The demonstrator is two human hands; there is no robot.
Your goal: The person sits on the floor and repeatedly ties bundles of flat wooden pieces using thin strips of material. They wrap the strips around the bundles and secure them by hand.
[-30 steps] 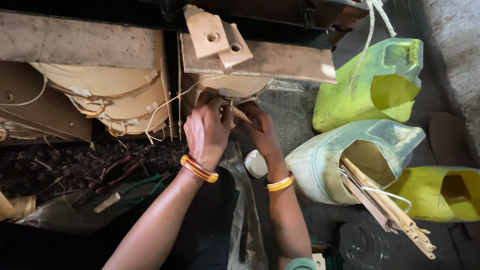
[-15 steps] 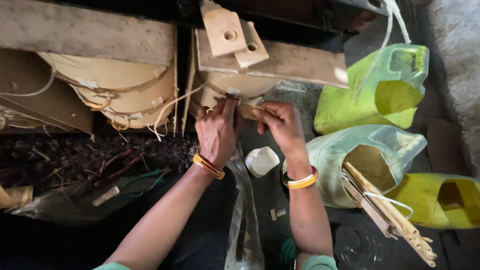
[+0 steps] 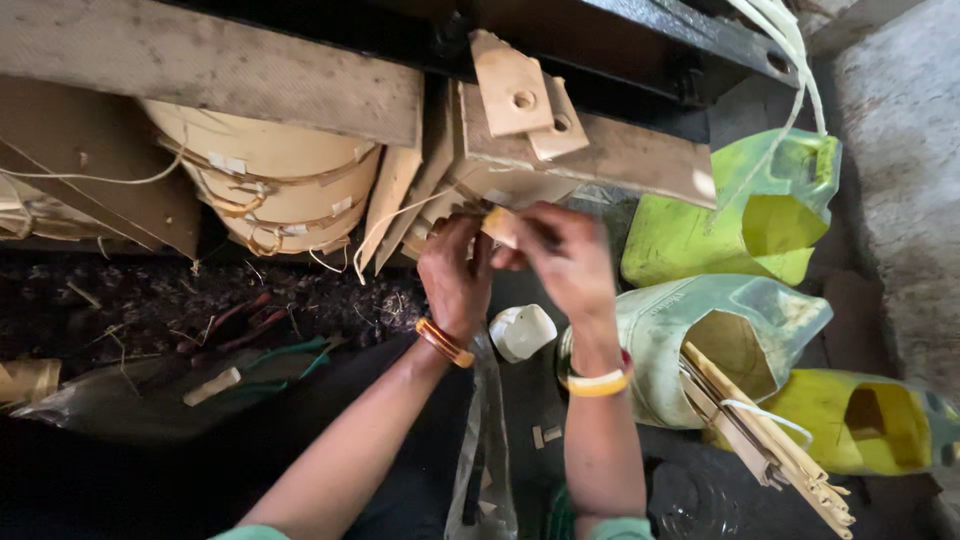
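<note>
nearest, a clear plastic bag (image 3: 482,460) hangs between the forearms, a white cap (image 3: 524,331) just beyond it. the left hand (image 3: 455,275) is curled, fingers closed around a small wooden piece (image 3: 500,224); the right hand (image 3: 562,250) pinches the same piece from the other side, just under the wooden beam (image 3: 610,150). this looks like fitting or trimming the piece; the next move likely needs a steady two-handed grip. cut green jugs (image 3: 735,225) sit right, one holding wooden strips (image 3: 760,440).
</note>
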